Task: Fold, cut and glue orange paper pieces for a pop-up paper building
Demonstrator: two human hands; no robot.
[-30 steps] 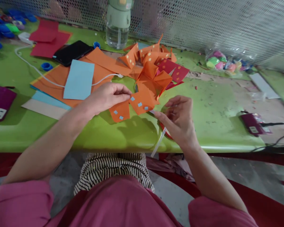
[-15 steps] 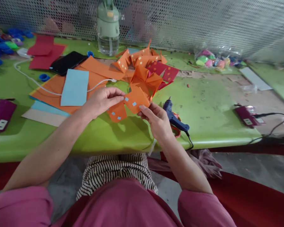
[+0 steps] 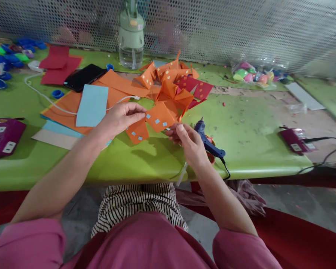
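My left hand (image 3: 126, 118) pinches a folded orange paper cutout (image 3: 159, 114) between thumb and fingers, above the table's front part. Small pale-blue squares dot the cutout's two visible panels. At its right edge is my right hand (image 3: 189, 140), fingers curled and thumb drawn back on them. A tiny pale bit shows by those fingertips; whether they grip it is unclear. Behind the cutout lie folded orange paper shapes (image 3: 170, 73) with yellowish squares and a red paper piece (image 3: 203, 88) with orange squares. Right of my right hand rests a blue glue gun (image 3: 208, 140) over red-handled scissors (image 3: 212, 158).
Left lie orange sheets (image 3: 65, 108), a light-blue paper (image 3: 92, 106), a black phone (image 3: 85, 77), a white cable (image 3: 49, 101) and red paper (image 3: 56, 67). A water bottle (image 3: 131, 45) stands behind. Purple power strips (image 3: 5, 138) sit on both sides. A perforated metal screen (image 3: 212, 30) borders the table.
My right thumb has lifted off the orange cutout and the hand has drawn slightly right. Another pale-blue square now shows where the thumb was. My left hand keeps its pinch.
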